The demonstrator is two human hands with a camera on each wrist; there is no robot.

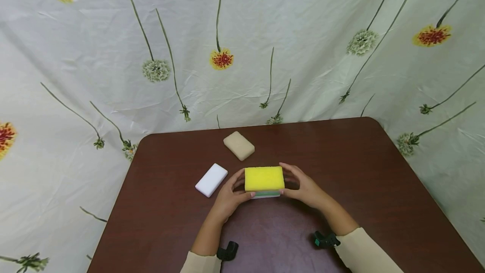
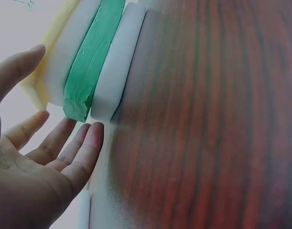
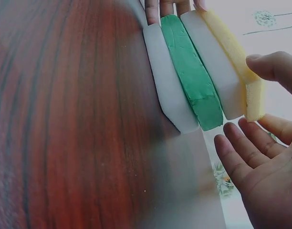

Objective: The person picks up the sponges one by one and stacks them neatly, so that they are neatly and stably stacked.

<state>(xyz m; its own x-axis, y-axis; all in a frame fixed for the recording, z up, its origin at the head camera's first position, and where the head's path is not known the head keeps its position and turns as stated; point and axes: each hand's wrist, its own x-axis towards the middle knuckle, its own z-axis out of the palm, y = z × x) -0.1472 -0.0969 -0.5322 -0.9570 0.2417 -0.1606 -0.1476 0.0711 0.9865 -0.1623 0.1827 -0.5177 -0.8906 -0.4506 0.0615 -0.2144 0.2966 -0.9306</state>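
In the middle of the table a layered stack stands in front of me. A white block (image 2: 119, 62) lies lowest, then a green block (image 3: 191, 71), then another white block (image 3: 215, 67). Topmost is a yellow sponge (image 1: 264, 178). My left hand (image 1: 228, 195) holds the sponge's left end between thumb and fingers. At the opposite end my right hand (image 1: 306, 188) grips it the same way. The lower fingers of both hands spread beside the ends of the layers below. From above, the sponge hides most of the stack.
A loose white block (image 1: 211, 180) lies left of the stack, and a beige sponge (image 1: 239, 145) lies behind it. The brown table (image 1: 341, 155) ends at the back near a flower-printed cloth (image 1: 310, 20).
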